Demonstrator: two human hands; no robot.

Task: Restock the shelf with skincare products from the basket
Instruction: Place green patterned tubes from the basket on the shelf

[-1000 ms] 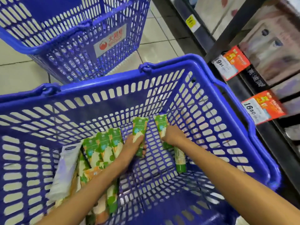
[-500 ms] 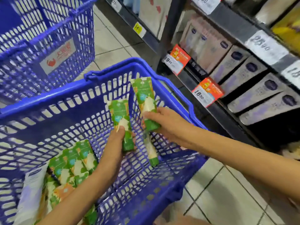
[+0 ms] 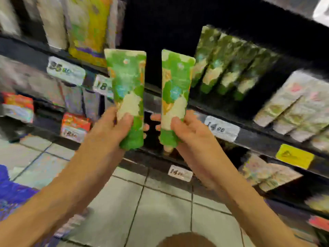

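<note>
Left tube (image 3: 127,86) and right tube (image 3: 175,90) lifted out of basket (image 3: 12,195) within last second, now raised before shelf (image 3: 258,138); view blurred. Pick-up judged done, placing next. Left tube clasped at lower end by left hand (image 3: 114,127), fingers wrapped round; right tube clasped likewise by right hand (image 3: 187,129). Both held upright, just apart, forearms raised, left of matching shelved tubes (image 3: 229,68); dark gap behind judged likely slot
</note>
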